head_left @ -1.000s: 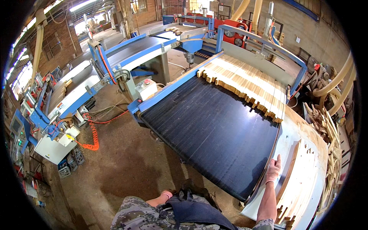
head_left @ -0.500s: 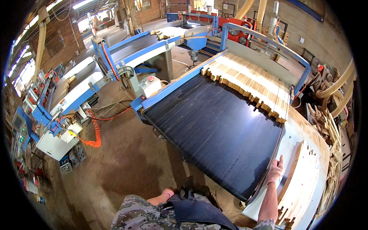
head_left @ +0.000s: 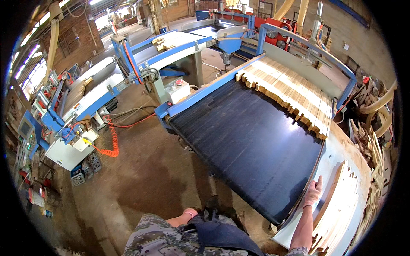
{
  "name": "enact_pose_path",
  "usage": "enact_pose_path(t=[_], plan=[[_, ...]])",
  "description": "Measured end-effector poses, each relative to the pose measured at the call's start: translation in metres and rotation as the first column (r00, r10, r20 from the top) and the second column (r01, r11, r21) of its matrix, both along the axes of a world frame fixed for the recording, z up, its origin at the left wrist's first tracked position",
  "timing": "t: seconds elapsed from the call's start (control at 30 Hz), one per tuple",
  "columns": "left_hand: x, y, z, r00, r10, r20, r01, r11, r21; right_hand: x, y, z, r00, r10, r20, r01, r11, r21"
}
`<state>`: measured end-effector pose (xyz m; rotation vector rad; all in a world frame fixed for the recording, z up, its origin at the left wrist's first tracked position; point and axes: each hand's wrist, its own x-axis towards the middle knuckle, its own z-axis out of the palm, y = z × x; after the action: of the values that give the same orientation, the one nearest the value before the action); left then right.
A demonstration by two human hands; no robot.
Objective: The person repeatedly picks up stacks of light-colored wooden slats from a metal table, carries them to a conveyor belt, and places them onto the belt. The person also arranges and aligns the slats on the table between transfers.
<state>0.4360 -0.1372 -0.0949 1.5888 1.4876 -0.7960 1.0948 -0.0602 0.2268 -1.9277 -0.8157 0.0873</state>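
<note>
My right hand (head_left: 314, 194), in a pale pinkish glove, is at the right edge of a wide black conveyor belt (head_left: 252, 149). Its fingers are stretched out and nothing shows in them. Just right of it, a pile of long pale wood strips (head_left: 339, 209) lies on a light metal side table (head_left: 294, 228), with one darker brown face toward the hand. My left hand (head_left: 190, 212), gloved too, is low beside my dark apron; its fingers are too small and partly hidden to read. A row of wood strips (head_left: 290, 91) lies side by side across the belt's far end.
A blue frame (head_left: 307, 36) spans the belt's far end. To the left, a second conveyor (head_left: 179, 49) carries wood strips past a box with a red button (head_left: 178, 87). An orange coiled hose (head_left: 114, 143) hangs near a control panel (head_left: 27, 132). Scrap wood (head_left: 371, 166) is heaped at right.
The whole view has shifted, so the scene sits farther right and slightly lower. Strips on the second conveyor have moved left along it. My right hand stays by the belt edge.
</note>
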Motion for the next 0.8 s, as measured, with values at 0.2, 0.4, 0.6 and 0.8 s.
enact_pose_path(t=[0.2, 0.4, 0.6, 0.8], plan=[[0.002, -0.007, -0.011, 0.945, 0.322, 0.057, -0.325, 0.942, 0.081, 0.001, 0.001, -0.003, 1.000, 0.022, 0.004, -0.023, 0.999, 0.038], [0.009, -0.020, 0.029, 0.943, 0.330, 0.044, -0.331, 0.943, 0.031, -0.003, 0.001, 0.010, 0.999, 0.026, 0.029, -0.026, 1.000, 0.004], [-0.004, -0.022, 0.110, 0.541, 0.840, 0.046, -0.837, 0.532, 0.131, 0.001, -0.006, 0.002, 0.998, 0.036, -0.055, -0.037, 0.999, -0.024], [-0.051, -0.022, 0.125, 0.381, 0.920, 0.089, -0.916, 0.362, 0.170, -0.116, 0.023, 0.057, 0.876, 0.305, -0.374, -0.231, 0.945, 0.230]])
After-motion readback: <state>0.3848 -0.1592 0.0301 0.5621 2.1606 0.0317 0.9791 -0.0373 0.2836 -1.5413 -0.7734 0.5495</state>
